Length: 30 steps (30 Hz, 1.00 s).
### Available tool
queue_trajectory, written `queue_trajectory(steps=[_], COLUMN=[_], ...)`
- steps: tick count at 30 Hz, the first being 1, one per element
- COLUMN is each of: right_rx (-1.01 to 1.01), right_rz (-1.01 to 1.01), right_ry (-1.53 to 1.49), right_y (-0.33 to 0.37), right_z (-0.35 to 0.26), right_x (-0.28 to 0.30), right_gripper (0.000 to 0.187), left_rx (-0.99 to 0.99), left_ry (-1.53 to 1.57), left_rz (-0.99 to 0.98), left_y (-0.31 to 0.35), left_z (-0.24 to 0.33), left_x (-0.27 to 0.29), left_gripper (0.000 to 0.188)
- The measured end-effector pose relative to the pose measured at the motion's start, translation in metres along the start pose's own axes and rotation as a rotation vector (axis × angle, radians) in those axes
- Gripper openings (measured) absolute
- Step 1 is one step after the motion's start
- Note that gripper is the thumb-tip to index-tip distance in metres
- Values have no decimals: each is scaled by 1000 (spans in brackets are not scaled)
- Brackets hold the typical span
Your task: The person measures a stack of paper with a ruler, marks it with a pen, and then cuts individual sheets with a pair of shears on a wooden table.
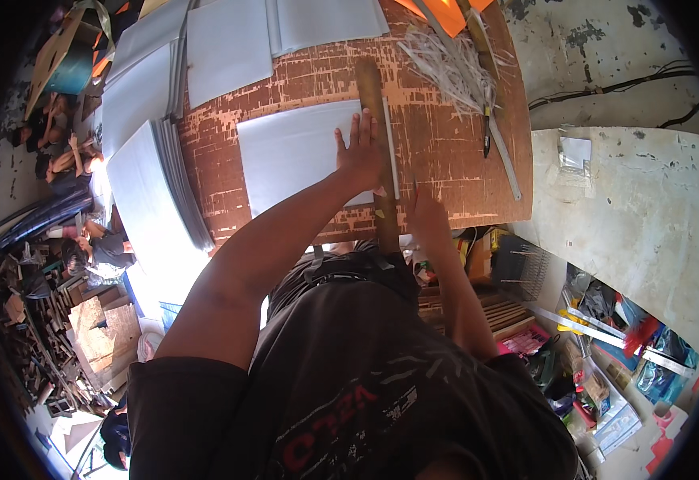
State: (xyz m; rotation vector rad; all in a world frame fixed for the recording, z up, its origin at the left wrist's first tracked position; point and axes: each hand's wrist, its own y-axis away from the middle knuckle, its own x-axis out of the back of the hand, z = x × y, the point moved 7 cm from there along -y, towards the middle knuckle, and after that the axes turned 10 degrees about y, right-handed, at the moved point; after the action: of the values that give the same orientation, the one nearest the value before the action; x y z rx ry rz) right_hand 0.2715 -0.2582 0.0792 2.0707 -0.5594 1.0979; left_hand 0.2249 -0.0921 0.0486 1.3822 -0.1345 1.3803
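Note:
A pile of white sheets [289,156] lies near the front edge of the worn brown table. Across its right part runs a long brown straight bar [369,84], and a narrow white strip of the sheets [392,148] shows beyond it. My left hand [359,160] presses down on the bar, fingers stretched out and spread. To the right of the bar, my right hand [428,218] is closed round a thin-bladed knife [414,181], its tip pointing away from me. The knife's handle is mostly hidden in my fingers.
Stacks of white sheets [153,188] line the table's left and far sides. White paper offcuts [445,68], a metal ruler [505,160] and a black pen-like tool [487,136] lie at the right. People [97,248] sit at far left, near scrap wood [101,336].

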Motion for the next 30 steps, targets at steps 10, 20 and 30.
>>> queue_trajectory(steps=[10, 20, 30], right_rx=[67, 93, 39], right_rz=[110, 70, 16], right_ry=[170, 38, 54], right_y=[-168, -159, -112], right_z=[-60, -61, -27], right_x=[10, -4, -29], right_gripper=[39, 42, 36], left_rx=[-22, -24, -2], left_ry=[-51, -82, -35], left_rz=[-9, -24, -3], left_y=[-3, -6, -8], left_z=[9, 8, 10], left_x=[2, -1, -1], left_gripper=[151, 149, 150])
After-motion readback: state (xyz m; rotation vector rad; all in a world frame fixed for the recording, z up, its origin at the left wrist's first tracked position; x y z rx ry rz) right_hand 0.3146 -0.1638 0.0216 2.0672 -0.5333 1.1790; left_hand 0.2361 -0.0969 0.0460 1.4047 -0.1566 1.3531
